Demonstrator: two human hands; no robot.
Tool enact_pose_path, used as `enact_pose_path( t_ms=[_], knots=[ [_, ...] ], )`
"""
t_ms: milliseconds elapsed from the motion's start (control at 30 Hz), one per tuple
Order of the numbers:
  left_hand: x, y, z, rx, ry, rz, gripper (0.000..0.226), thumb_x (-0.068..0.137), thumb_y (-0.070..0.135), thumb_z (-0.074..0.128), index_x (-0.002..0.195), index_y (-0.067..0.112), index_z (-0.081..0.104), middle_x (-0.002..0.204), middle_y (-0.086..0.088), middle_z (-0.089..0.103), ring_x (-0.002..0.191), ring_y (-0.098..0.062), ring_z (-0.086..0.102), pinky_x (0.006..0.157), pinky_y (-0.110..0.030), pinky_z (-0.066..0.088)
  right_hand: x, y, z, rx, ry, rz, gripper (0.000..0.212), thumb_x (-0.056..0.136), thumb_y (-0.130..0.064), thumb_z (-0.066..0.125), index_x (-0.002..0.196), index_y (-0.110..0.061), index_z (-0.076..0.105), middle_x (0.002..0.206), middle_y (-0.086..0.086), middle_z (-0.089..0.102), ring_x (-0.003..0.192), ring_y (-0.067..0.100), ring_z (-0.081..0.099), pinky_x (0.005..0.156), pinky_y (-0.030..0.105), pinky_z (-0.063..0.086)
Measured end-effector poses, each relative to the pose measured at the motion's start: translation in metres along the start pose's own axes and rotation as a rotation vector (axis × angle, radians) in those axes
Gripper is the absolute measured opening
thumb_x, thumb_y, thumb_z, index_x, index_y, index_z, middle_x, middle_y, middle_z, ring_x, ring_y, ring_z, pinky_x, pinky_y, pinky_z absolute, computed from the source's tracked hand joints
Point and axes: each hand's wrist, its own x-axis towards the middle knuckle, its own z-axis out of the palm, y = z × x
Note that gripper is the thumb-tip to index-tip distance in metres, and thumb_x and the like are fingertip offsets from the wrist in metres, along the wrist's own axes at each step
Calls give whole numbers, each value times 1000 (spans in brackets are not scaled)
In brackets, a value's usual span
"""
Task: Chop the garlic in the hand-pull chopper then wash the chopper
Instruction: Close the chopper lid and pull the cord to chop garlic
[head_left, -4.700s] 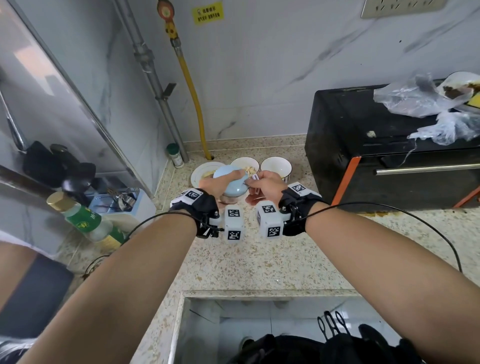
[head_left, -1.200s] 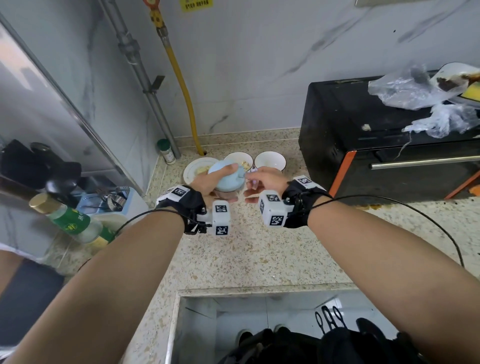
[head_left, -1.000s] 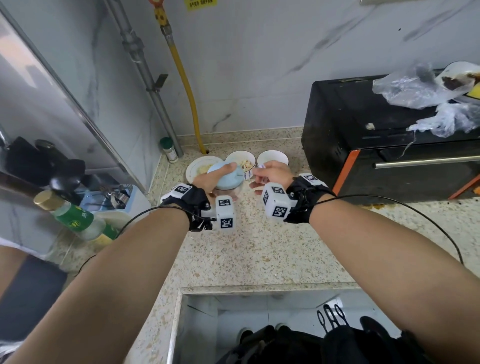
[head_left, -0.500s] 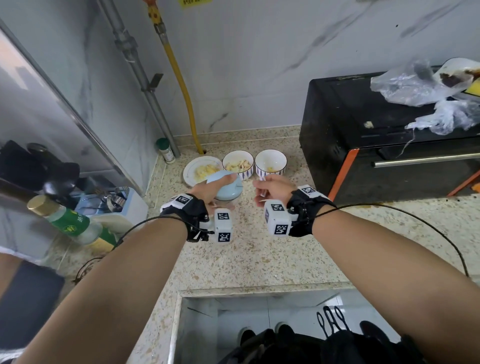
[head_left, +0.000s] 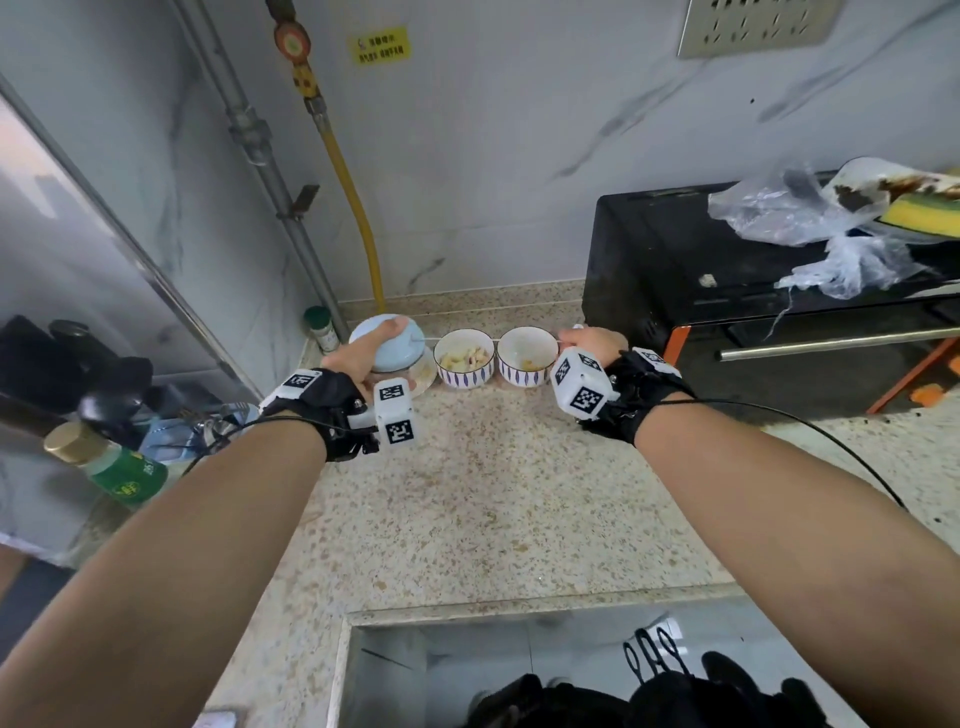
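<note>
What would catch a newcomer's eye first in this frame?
The two outstretched arms: the left hand holds the pale blue chopper at the back of the counter, while the right hand pulls its cord taut over two patterned bowls. To the right sits a black oven topped with crumpled plastic bags.

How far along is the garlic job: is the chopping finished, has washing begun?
Done: the lid is on the chopper. In hand: the left hand grips the chopper's top while the right hand holds the pull cord stretched out across two bowls, so chopping is mid-pull. Left: washing; the chopper is up on the counter, not at the sink.
</note>
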Motion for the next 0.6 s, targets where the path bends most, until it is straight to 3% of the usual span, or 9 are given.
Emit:
enact_pose_path(
  t_ms=[67, 167, 233, 300, 367, 467, 533, 600],
  knots=[
    [0, -4, -1, -24, 22, 5, 97, 64, 48, 91, 139, 5, 47, 101, -21, 71, 72, -33, 72, 90, -52, 57, -3, -2, -1, -58, 25, -13, 27, 101, -22, 49, 73, -27, 48, 77, -9, 50, 65, 2, 48, 59, 12, 43],
    [-7, -9, 12, -24, 5, 30, 111, 39, 51, 97, 130, 3, 55, 117, -24, 69, 96, -37, 70, 98, -56, 53, -12, -5, 19, 95, -27, -39, 30, 95, -14, 58, 66, -16, 50, 67, 3, 50, 59, 18, 49, 62, 29, 46],
    [-15, -9, 30, 15, -32, 62, 111, 33, 53, 96, 124, 2, 59, 117, -24, 70, 92, -34, 71, 92, -57, 56, -23, -9, 39, 225, -88, -85, 28, 90, -7, 63, 65, -8, 52, 58, 7, 50, 52, 25, 50, 54, 31, 45],
    [-23, -5, 48, 27, -52, 91, 105, 35, 51, 98, 120, 4, 58, 100, -21, 75, 80, -32, 75, 71, -51, 62, -35, -18, 57, 262, -122, -135, 15, 87, -8, 68, 77, -7, 57, 55, 5, 55, 45, 23, 54, 46, 28, 47],
    [-26, -2, 56, 13, -64, 109, 104, 35, 49, 100, 119, 6, 56, 91, -19, 77, 74, -33, 76, 61, -46, 62, -38, -25, 63, 268, -149, -168, 12, 87, -10, 70, 85, -10, 58, 56, 5, 59, 43, 21, 56, 45, 27, 48],
    [-22, -2, 45, 15, 18, 131, 125, 22, 52, 101, 128, 8, 53, 112, -22, 70, 82, -35, 74, 67, -49, 61, -31, -21, 49, 149, -126, -183, 12, 89, -10, 69, 93, -10, 57, 67, 10, 60, 51, 23, 55, 54, 32, 50],
    [-17, -4, 25, 40, 113, 126, 123, 22, 55, 99, 127, 11, 53, 110, -20, 71, 77, -35, 74, 72, -52, 62, -22, -10, 28, 14, 0, -162, 11, 91, -13, 67, 97, -11, 59, 70, 8, 62, 57, 23, 57, 63, 38, 52],
    [-12, -4, 3, 71, 212, 96, 116, 24, 59, 94, 122, 14, 53, 101, -17, 72, 69, -33, 75, 76, -55, 62, -13, 4, 6, -26, 136, -131, 13, 90, -11, 68, 100, -7, 61, 65, 7, 62, 53, 21, 55, 60, 37, 49]
  ],
)
